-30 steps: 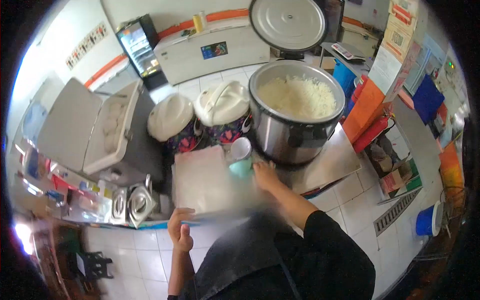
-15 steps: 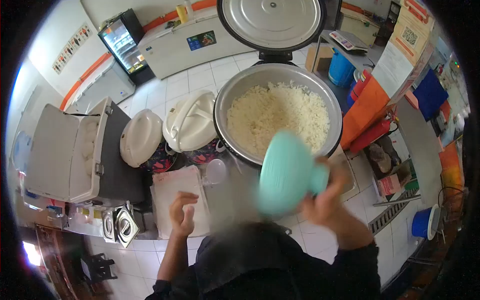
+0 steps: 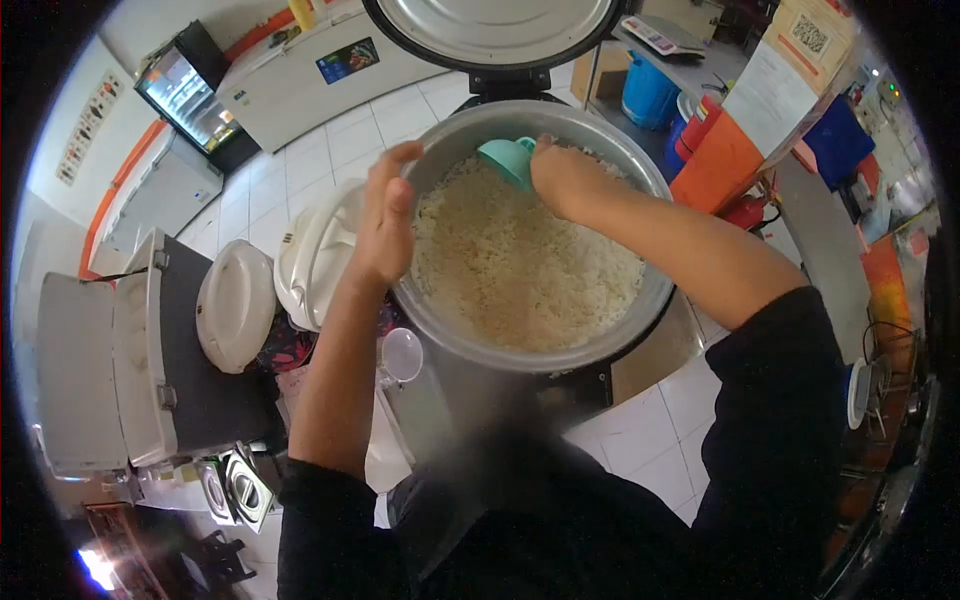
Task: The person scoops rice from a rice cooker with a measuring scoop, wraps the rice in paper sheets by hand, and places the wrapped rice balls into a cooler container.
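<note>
A wide metal cooker pot [image 3: 435,335] full of white rice [image 3: 530,265] stands before me, its round lid [image 3: 495,30] raised behind. My right hand [image 3: 563,178] is closed on a teal scoop [image 3: 508,162], which touches the rice near the far side of the pot. At the pot's left rim my left hand [image 3: 388,220] is raised with its fingers apart, holding nothing. Whether it touches the rim I cannot tell. A small clear cup [image 3: 402,355] is below the pot's left side, beside sheets of paper [image 3: 385,450] partly hidden by my left arm.
Two white-lidded containers [image 3: 235,305] and an open grey cooler [image 3: 215,370] stand at the left. Lidded metal trays [image 3: 245,488] lie at the lower left. An orange stand with a printed sheet [image 3: 765,120] and a blue bucket [image 3: 650,92] are at the right.
The teal scoop, in my right hand, has moved from the counter over the pot's near edge and into the rice. My left hand has risen from the papers to the pot's left rim.
</note>
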Action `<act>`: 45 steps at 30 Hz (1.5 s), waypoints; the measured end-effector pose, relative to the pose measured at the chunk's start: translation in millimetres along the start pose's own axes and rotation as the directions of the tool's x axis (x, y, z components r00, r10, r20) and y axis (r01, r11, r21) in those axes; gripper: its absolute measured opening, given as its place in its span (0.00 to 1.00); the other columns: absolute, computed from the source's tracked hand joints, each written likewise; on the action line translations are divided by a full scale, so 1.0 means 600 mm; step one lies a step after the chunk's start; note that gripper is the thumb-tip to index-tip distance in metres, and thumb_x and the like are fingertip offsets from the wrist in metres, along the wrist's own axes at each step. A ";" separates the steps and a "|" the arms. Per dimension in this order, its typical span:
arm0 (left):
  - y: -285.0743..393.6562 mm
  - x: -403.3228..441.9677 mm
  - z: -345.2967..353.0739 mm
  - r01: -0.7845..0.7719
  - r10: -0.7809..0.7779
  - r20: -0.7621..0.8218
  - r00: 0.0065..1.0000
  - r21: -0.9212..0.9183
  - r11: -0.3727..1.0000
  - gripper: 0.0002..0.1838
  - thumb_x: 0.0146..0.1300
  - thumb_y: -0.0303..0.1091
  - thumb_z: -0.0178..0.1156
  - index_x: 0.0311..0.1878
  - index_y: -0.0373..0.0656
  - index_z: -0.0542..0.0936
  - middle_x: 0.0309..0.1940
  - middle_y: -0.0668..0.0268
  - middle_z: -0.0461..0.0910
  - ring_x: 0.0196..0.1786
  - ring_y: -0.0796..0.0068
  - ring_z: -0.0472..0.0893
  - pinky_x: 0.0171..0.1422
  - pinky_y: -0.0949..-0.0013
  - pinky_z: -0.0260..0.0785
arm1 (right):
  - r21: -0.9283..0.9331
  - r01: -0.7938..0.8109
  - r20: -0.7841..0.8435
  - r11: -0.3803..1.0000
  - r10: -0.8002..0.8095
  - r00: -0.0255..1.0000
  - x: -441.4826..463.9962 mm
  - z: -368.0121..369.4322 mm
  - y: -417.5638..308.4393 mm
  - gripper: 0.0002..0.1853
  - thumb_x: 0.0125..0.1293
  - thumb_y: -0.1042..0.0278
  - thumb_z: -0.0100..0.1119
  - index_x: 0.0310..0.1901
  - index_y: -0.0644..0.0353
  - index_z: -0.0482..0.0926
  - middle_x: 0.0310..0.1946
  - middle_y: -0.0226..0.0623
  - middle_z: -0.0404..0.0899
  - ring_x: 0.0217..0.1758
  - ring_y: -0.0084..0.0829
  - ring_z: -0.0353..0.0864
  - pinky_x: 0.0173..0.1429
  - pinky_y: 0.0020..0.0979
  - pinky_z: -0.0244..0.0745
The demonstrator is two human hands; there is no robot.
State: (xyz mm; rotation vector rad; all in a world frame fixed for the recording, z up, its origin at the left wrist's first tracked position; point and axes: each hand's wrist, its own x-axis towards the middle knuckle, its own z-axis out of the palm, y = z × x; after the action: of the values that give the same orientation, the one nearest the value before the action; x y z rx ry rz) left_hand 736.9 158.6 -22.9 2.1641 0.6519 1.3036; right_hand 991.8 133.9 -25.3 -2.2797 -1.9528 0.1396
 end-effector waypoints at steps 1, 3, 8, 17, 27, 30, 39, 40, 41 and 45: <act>-0.004 0.002 0.004 0.010 -0.009 0.068 0.998 -0.009 1.000 0.44 0.75 0.69 0.29 0.66 0.33 0.69 0.62 0.48 0.72 0.66 0.54 0.70 0.75 0.56 0.54 | -0.007 0.044 0.057 0.999 -0.044 0.997 0.010 0.013 -0.001 0.21 0.67 0.77 0.49 0.61 0.76 0.70 0.43 0.62 0.84 0.49 0.56 0.86 0.53 0.49 0.81; -0.014 0.001 0.005 0.066 -0.051 0.176 0.983 -0.079 0.995 0.51 0.72 0.75 0.26 0.70 0.31 0.64 0.65 0.45 0.70 0.70 0.53 0.67 0.79 0.54 0.49 | -0.011 0.143 0.182 0.990 -0.139 0.974 0.025 0.044 -0.007 0.19 0.67 0.78 0.48 0.59 0.76 0.71 0.41 0.62 0.84 0.48 0.56 0.86 0.53 0.48 0.81; 0.005 -0.007 0.002 0.093 -0.079 0.061 0.995 -0.266 0.959 0.59 0.64 0.83 0.27 0.67 0.28 0.64 0.63 0.47 0.69 0.69 0.57 0.68 0.77 0.56 0.53 | 0.035 0.368 0.230 0.929 -0.365 0.902 0.037 0.087 -0.026 0.19 0.67 0.79 0.48 0.58 0.75 0.71 0.39 0.59 0.84 0.45 0.55 0.87 0.50 0.48 0.82; -0.003 -0.012 -0.013 0.010 -0.010 -0.009 1.000 0.037 0.999 0.62 0.60 0.86 0.21 0.64 0.29 0.68 0.58 0.52 0.72 0.64 0.63 0.70 0.72 0.62 0.53 | -0.041 0.684 0.365 0.728 -0.626 0.689 0.026 0.053 -0.059 0.28 0.69 0.78 0.46 0.72 0.66 0.63 0.40 0.56 0.84 0.45 0.52 0.87 0.48 0.48 0.82; -0.013 -0.030 -0.011 -0.089 0.134 -0.282 0.950 0.167 0.982 0.63 0.58 0.89 0.20 0.54 0.30 0.75 0.51 0.53 0.79 0.59 0.64 0.73 0.69 0.61 0.55 | 0.116 0.570 0.596 0.813 -0.516 0.615 -0.096 0.013 -0.062 0.29 0.71 0.72 0.51 0.74 0.61 0.63 0.42 0.56 0.84 0.46 0.53 0.86 0.50 0.48 0.80; -0.031 -0.033 -0.022 -0.216 0.303 -0.249 0.920 0.322 0.922 0.53 0.69 0.75 0.18 0.51 0.32 0.77 0.48 0.56 0.78 0.51 0.62 0.71 0.62 0.62 0.56 | 0.240 0.476 0.603 0.846 -0.514 0.610 -0.124 0.019 -0.035 0.29 0.71 0.71 0.53 0.72 0.61 0.65 0.41 0.58 0.83 0.45 0.56 0.85 0.51 0.49 0.79; -0.054 -0.156 -0.064 0.045 0.130 -0.396 0.909 0.404 0.914 0.50 0.72 0.72 0.17 0.50 0.34 0.77 0.48 0.54 0.78 0.55 0.57 0.71 0.67 0.57 0.55 | 0.286 0.365 0.634 0.886 -0.461 0.621 -0.185 -0.103 -0.004 0.15 0.68 0.71 0.54 0.53 0.66 0.79 0.44 0.60 0.83 0.52 0.54 0.83 0.58 0.48 0.76; -0.048 -0.184 -0.074 0.063 0.121 -0.399 0.909 0.418 0.906 0.51 0.71 0.73 0.17 0.50 0.33 0.77 0.48 0.53 0.78 0.56 0.57 0.71 0.68 0.57 0.55 | 0.373 0.405 0.558 0.835 -0.550 0.621 -0.181 -0.097 0.017 0.16 0.69 0.70 0.54 0.55 0.66 0.78 0.41 0.58 0.83 0.47 0.51 0.84 0.54 0.46 0.77; -0.041 -0.215 -0.087 0.084 0.110 -0.404 0.908 0.433 0.898 0.52 0.71 0.74 0.17 0.50 0.33 0.77 0.48 0.53 0.78 0.56 0.57 0.71 0.68 0.57 0.54 | 0.453 0.447 0.474 0.771 -0.633 0.612 -0.172 -0.080 0.045 0.17 0.69 0.69 0.54 0.56 0.66 0.78 0.39 0.56 0.84 0.43 0.47 0.85 0.50 0.45 0.78; -0.013 -0.375 -0.164 0.281 -0.126 -0.445 0.887 0.304 0.910 0.51 0.69 0.78 0.25 0.50 0.34 0.77 0.48 0.55 0.77 0.56 0.60 0.72 0.64 0.59 0.59 | 0.456 -0.056 0.710 0.888 -0.325 0.624 -0.170 -0.132 0.043 0.18 0.71 0.67 0.54 0.58 0.65 0.78 0.25 0.35 0.77 0.16 0.24 0.73 0.24 0.30 0.71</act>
State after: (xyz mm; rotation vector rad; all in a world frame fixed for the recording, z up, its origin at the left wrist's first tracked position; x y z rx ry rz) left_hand 553.6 39.4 -134.0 2.0141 1.3546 1.6445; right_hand 1013.7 26.0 46.6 -1.8616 -2.0788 1.6262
